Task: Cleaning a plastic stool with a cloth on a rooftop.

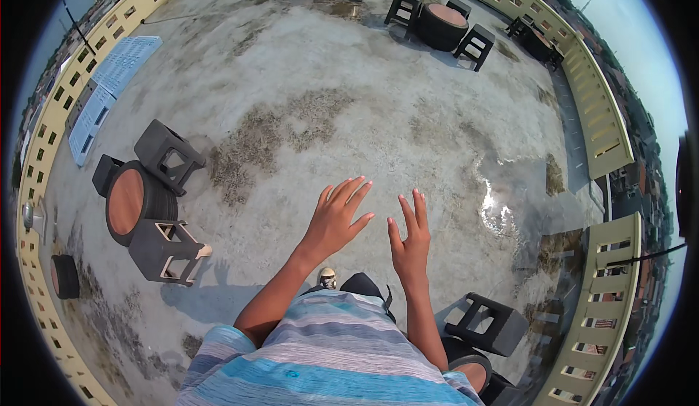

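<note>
Both of my hands are held out in front of my striped shirt, above a stained concrete rooftop floor. My left hand is spread, palm down, with nothing in it. To its right, my right hand is raised with its fingers apart and touches nothing. A gap lies between the two hands. Below them show one shoe and a dark-clad knee. The nearest furniture to my left hand is a dark plastic stool beside a tire table with a round brown top.
More stools stand around the left tire table. Another stool and tire table are at lower right. A tire table with stools stands farther off. Light blue panels lie by the left parapet. A puddle glints at right.
</note>
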Demonstrator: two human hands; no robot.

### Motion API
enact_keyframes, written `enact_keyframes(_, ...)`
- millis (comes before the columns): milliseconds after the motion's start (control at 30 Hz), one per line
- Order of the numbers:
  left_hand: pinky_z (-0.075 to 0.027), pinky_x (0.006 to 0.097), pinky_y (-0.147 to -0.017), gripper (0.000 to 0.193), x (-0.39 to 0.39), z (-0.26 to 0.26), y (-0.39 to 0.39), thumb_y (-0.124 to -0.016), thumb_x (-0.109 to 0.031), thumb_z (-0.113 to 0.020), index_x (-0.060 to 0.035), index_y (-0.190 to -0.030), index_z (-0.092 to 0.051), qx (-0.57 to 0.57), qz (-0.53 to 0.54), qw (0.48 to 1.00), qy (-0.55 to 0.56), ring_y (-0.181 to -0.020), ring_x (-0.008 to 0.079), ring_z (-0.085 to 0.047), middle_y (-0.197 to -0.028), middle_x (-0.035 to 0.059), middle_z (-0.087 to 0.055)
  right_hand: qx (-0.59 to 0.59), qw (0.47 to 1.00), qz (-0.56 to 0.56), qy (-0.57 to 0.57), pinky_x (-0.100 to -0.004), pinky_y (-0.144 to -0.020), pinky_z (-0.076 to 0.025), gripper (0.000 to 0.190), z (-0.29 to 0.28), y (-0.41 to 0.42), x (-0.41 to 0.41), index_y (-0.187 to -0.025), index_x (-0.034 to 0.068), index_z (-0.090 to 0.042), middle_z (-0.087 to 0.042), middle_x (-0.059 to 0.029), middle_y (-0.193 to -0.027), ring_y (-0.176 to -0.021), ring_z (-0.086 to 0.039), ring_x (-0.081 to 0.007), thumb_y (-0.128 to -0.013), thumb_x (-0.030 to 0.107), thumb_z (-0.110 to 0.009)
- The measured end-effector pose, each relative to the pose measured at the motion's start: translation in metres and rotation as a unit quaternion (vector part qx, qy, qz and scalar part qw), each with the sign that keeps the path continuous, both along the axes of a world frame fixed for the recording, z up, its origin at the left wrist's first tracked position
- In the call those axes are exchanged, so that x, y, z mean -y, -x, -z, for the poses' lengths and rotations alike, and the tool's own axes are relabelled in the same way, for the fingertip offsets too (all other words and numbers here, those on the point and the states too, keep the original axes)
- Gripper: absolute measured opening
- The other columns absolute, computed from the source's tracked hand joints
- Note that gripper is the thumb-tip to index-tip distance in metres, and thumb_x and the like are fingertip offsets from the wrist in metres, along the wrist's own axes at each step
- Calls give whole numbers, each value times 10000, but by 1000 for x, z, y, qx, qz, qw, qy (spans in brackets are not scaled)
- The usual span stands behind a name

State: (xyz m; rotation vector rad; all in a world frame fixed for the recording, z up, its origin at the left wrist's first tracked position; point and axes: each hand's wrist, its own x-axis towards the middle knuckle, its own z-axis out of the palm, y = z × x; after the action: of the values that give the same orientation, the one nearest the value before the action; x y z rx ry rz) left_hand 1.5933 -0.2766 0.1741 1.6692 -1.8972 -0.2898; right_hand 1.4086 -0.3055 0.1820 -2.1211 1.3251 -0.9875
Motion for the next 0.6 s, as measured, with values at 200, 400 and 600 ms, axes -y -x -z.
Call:
enact_keyframes(200,-328,515,-1087,583,37,19,-69,-919,-329,-623,-88,-1419,-448,-41,-141,989,-11,-1309,304,-453,-1428,124,-465,1,990,-138,-26,-455,-1131,-312,473,21,-91,86,-1355,76,-541,-352,-160,-1533,-1434,-298,-368,-894,104,-646)
enact_keyframes(400,-359,463,-1067,575,146,30,-114,-887,-259,-660,-64,-1394,-471,-57,-196,979,26,-1266,315,-482,-1411,131,-479,2,976,-219,-1,-487,-1126,-313,468,38,-152,200,-1348,90,-547,-349,-191,-1521,-1420,-300,-411,-897,169,-647)
enact_keyframes(600,-362,447,-1062,638,277,28,-140,-878,-245,-676,-49,-1426,-416,-47,-180,981,57,-1282,314,-467,-1415,150,-460,-25,973,-226,24,-489,-1109,-331,469,27,-182,334,-1345,88,-547,-351,-192,-1520,-1416,-305,-416,-893,159,-650)
